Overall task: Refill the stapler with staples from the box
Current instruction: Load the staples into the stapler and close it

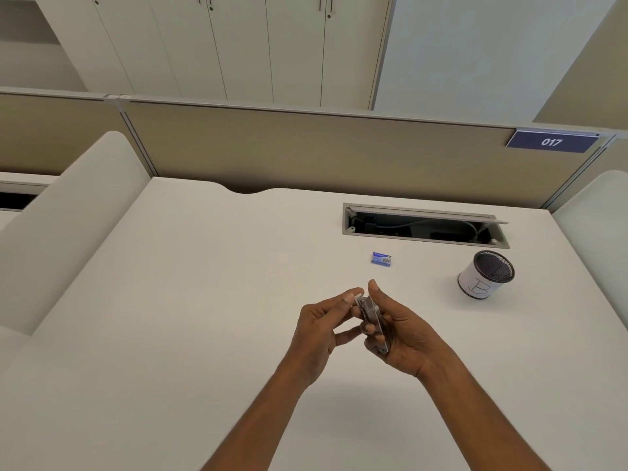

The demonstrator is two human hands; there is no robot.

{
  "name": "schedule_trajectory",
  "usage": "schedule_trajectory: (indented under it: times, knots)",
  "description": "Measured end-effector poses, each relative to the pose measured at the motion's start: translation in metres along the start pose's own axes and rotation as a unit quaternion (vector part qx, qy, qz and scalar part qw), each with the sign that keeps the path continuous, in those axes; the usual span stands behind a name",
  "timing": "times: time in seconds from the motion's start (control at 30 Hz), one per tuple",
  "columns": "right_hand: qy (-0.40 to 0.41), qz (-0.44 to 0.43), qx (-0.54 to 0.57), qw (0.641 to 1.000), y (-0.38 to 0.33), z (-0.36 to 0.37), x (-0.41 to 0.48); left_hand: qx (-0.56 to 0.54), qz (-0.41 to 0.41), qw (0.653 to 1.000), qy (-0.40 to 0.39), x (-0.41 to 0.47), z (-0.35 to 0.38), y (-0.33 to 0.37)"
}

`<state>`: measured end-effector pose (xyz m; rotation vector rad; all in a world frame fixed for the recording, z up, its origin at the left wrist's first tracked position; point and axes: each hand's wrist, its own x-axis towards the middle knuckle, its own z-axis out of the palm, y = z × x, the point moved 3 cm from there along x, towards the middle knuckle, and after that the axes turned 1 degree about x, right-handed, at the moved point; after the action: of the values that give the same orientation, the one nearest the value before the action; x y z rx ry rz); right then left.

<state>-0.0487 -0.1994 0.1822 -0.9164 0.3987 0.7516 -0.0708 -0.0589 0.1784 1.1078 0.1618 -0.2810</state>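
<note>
both hands (367, 329) grip a half-hidden stapler (371, 317) above the tabletop (190, 300); blue box (381, 258) print unreadable; sign (552, 141) reads "017".

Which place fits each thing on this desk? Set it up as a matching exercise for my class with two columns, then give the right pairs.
Things:
1. stapler
2. staple box
3. mesh pen cup
4. number plate 017

Places:
A. fixed on the partition, far right
B. lying on the desk beyond the hands
C. held between the left hand and the right hand
D. standing on the desk at the right, near the cable tray

Pairs: 1-C, 2-B, 3-D, 4-A
</note>
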Motion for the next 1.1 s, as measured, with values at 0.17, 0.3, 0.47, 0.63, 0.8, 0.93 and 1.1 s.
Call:
schedule_trajectory:
  times: [0.17, 0.3, 0.47, 0.63, 0.8, 0.93, 1.1]
  knots:
    - [-0.011, -0.028, -0.056, 0.998, -0.004, 0.0, -0.002, -0.004, -0.005, 1.0, 0.01, 0.003, -0.005, -0.001]
    - [-0.021, -0.039, -0.089, 0.995, -0.007, -0.001, -0.001, 0.003, -0.001, 1.0, 0.022, 0.006, -0.008, -0.001]
    - [-0.04, -0.029, -0.091, 0.995, -0.008, -0.003, 0.002, 0.014, 0.007, 0.999, 0.028, 0.009, -0.012, -0.001]
    - [-0.017, -0.036, -0.094, 0.995, -0.008, -0.005, 0.007, 0.009, 0.007, 1.0, 0.025, 0.01, -0.008, -0.001]
    - [-0.012, -0.034, -0.091, 0.995, -0.01, -0.007, 0.009, -0.001, 0.003, 1.0, 0.026, 0.013, -0.008, -0.001]
    - [-0.011, -0.026, -0.067, 0.997, -0.011, -0.006, 0.01, 0.001, 0.001, 1.0, 0.026, 0.016, -0.008, -0.001]
    - [0.009, -0.029, -0.052, 0.998, -0.012, -0.008, 0.012, 0.006, 0.004, 1.0, 0.011, 0.019, -0.006, -0.002]
